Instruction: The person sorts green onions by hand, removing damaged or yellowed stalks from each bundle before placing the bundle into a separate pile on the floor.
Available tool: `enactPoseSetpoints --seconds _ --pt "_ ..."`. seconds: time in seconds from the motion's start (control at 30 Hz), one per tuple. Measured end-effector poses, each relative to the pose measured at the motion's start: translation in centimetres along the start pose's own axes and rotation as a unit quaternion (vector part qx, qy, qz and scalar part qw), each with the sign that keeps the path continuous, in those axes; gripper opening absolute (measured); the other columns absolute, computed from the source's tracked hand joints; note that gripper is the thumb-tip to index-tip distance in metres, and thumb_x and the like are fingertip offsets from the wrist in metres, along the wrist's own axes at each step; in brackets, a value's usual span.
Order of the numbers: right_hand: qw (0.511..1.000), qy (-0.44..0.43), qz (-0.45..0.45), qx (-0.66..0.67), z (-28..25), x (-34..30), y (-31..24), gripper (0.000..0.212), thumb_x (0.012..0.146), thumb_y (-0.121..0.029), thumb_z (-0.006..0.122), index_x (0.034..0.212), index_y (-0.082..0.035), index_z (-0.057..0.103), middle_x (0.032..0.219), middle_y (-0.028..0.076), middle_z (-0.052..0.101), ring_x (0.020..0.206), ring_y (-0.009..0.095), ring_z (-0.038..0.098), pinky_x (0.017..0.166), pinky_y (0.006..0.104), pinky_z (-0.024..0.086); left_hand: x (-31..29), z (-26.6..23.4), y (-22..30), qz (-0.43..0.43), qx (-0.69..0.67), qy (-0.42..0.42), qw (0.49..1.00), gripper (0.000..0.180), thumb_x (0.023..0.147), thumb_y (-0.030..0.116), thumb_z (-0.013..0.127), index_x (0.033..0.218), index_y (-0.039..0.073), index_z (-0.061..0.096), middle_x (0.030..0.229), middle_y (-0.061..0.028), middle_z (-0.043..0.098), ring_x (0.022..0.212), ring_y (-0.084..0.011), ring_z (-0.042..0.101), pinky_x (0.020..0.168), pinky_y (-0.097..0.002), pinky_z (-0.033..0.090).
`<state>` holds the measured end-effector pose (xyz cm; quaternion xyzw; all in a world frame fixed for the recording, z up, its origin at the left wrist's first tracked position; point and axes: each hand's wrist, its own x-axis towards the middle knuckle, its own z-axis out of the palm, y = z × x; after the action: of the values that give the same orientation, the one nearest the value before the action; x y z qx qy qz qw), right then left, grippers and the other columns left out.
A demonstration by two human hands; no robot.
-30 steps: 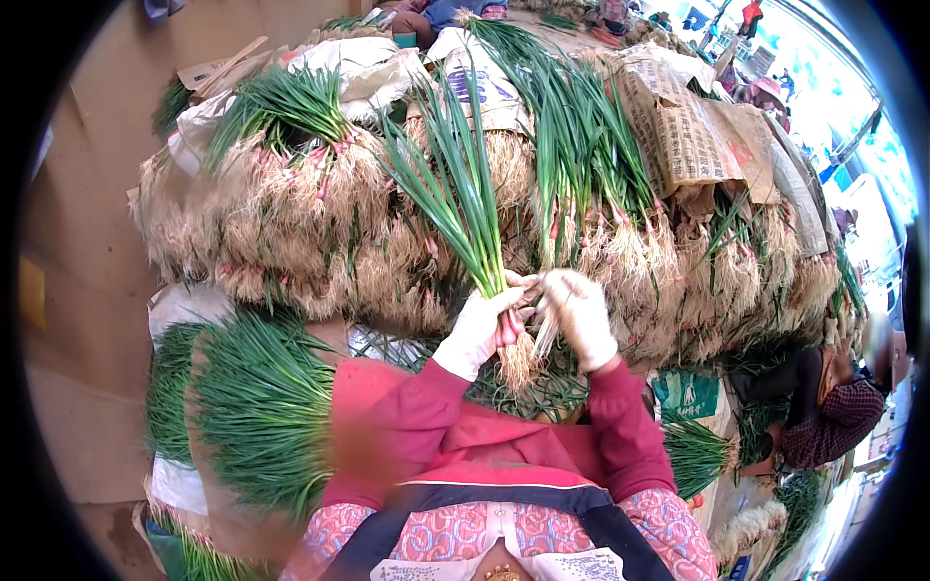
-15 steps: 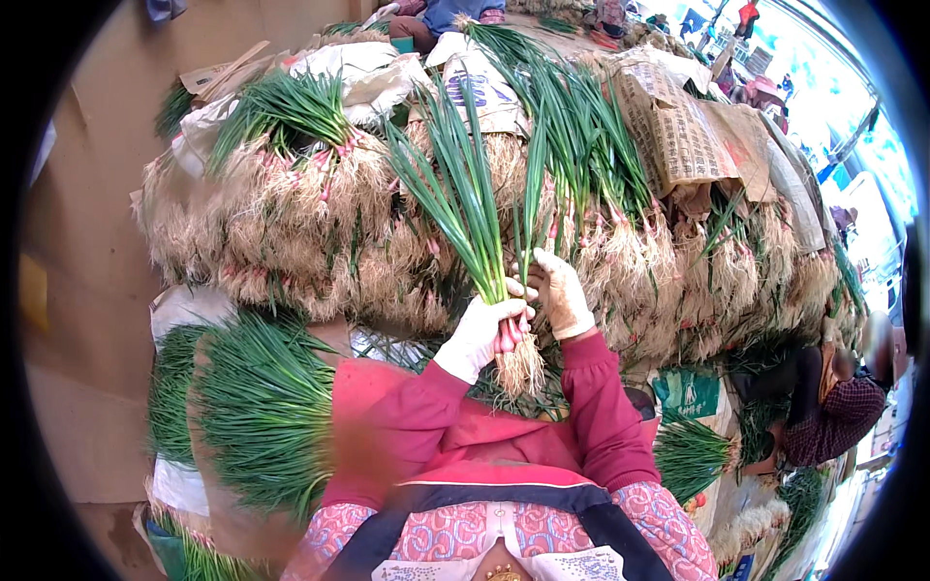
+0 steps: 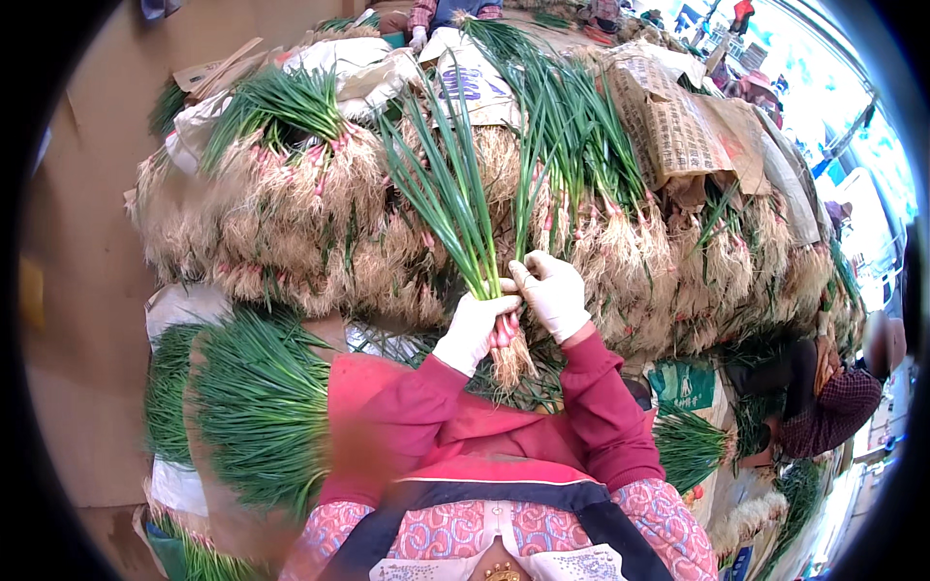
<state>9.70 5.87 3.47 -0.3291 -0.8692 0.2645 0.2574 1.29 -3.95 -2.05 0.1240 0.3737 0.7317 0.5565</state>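
Observation:
A bunch of spring onions with pink bulbs and pale roots stands upright before me, its green leaves fanning away. My left hand, in a whitish glove, is closed around the stalks just above the bulbs. Against the bunch's right side, my gloved right hand pinches a spring onion stalk between thumb and fingers. The roots hang below my left hand. Part of the right hand's fingers is hidden behind the stalks.
A long stack of spring onions, roots facing me, spans the far side, partly covered by sacks and brown paper. Green bunches lie at my left. A co-worker crouches at right; another person is at the far edge.
My right hand has come in closer over the stalks, its fingers now pinched together. The stalk at the bunch's right has shifted slightly left. My left hand keeps its hold.

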Motion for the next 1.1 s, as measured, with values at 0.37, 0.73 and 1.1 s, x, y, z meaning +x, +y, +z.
enactPoseSetpoints --seconds 0.37,0.73,1.1 --pt "0.989 -0.134 -0.021 -0.060 0.5 0.4 4.4 0.035 0.087 -0.039 0.049 0.081 -0.007 0.062 0.072 0.014 0.061 0.065 0.029 0.059 0.059 0.0375 0.045 -0.2 0.8 0.7 0.037 -0.096 -0.042 0.994 0.029 0.082 0.001 0.055 0.109 0.005 0.047 0.084 -0.0103 0.060 0.061 -0.0148 0.057 0.054 -0.0277 0.049" --pt "0.980 0.103 0.053 -0.162 -3.1 5.7 10.1 0.021 0.083 -0.029 0.058 0.082 -0.009 0.063 0.071 0.008 0.064 0.064 0.024 0.061 0.060 0.0323 0.047 0.5 1.0 1.5 -0.019 -0.076 -0.081 0.994 0.032 0.082 0.002 0.056 0.113 0.005 0.048 0.097 -0.0059 0.057 0.058 -0.0086 0.049 0.055 -0.0226 0.046" --pt "0.993 0.044 -0.030 0.102 -0.3 -4.4 3.4 0.015 0.084 -0.018 0.061 0.085 -0.003 0.060 0.064 0.008 0.057 0.055 0.014 0.055 0.055 0.0251 0.044 0.7 1.3 0.1 0.029 -0.021 -0.044 0.998 0.012 0.082 0.002 0.055 0.094 0.002 0.052 0.074 -0.0114 0.063 0.049 -0.0131 0.056 0.045 -0.0251 0.048"
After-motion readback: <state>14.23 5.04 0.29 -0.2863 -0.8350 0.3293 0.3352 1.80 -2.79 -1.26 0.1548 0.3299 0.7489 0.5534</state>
